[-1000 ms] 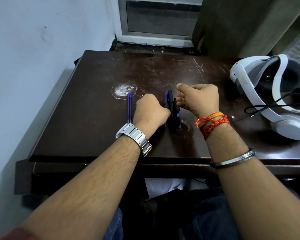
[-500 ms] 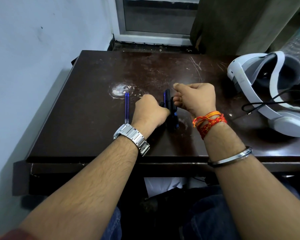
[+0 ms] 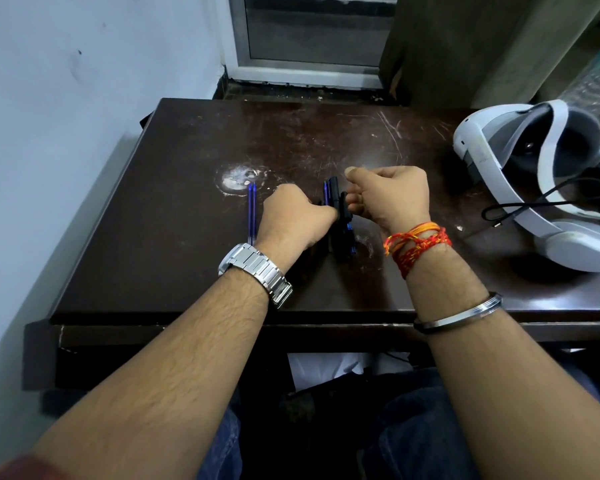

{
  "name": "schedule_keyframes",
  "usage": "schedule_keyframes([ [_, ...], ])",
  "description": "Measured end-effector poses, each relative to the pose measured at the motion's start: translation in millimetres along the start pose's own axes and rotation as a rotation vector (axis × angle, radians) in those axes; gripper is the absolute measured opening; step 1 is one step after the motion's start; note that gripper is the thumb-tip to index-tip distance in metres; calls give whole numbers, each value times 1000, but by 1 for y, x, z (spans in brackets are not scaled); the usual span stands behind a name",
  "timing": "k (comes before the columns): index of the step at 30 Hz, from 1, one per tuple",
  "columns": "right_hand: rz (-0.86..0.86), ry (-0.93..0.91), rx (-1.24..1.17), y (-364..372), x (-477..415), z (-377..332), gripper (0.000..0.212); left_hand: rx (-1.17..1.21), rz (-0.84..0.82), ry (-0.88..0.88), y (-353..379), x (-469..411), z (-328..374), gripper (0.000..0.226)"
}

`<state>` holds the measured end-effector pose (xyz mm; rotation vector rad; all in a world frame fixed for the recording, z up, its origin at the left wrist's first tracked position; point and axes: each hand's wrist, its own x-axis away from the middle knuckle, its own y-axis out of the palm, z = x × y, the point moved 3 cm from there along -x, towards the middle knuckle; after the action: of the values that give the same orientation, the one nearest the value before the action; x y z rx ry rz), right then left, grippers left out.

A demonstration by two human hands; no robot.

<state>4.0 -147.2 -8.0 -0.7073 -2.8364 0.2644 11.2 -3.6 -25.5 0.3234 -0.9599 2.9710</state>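
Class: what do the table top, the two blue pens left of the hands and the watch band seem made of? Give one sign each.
Table top: dark wood or laminate, glossy, scratches showing pale.
Blue pens: probably translucent plastic, thin and glassy blue.
Watch band: metal, likely steel; bright, mirror-like links.

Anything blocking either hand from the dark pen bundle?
Nothing visible. The right hand pinches a black pen atop the pen bundle; the left hand sits against its left side, fingers hidden. Two blue pens lie apart, left of it.
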Motion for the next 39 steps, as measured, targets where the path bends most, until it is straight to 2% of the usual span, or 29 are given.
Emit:
schedule_keyframes([
  [3, 2, -16, 30, 0, 2, 0, 21, 29, 27, -32, -6, 1, 3, 27],
  [7, 4, -29, 86, 0, 0, 1, 20, 136, 5, -90, -9, 1, 2, 47],
  [11, -6, -13, 152, -1, -4, 3, 21, 214, -14, -114, -8, 1, 2, 50],
  [13, -7, -16, 188, -3, -5, 4, 21, 251, -6, -111, -7, 0, 0, 44],
  [17, -25, -2, 242, -4, -5, 5, 20, 373, -35, -102, -2, -5, -3, 14],
  [23, -90, 25, 304, -1, -2, 7, 22, 404, -54, -71, -8, 0, -3, 9],
  [26, -88, 4, 318, -1, 1, 6, 24, 417, -53, -73, -13, 3, -1, 23],
  [30, -117, -18, 344, 1, 6, 0, 23, 297, 82, -31, -35, -2, -1, 16],
  [33, -132, -53, 357, 2, 11, -5, 25, 110, 214, -40, -63, -10, -12, 28],
  [36, -142, -71, 366, 3, 15, -9, 28, -77, 227, -83, -79, -16, -27, 16],
  [39, -153, -84, 398, 6, 18, -10, 27, -150, 181, -116, -84, -20, -34, 24],
])
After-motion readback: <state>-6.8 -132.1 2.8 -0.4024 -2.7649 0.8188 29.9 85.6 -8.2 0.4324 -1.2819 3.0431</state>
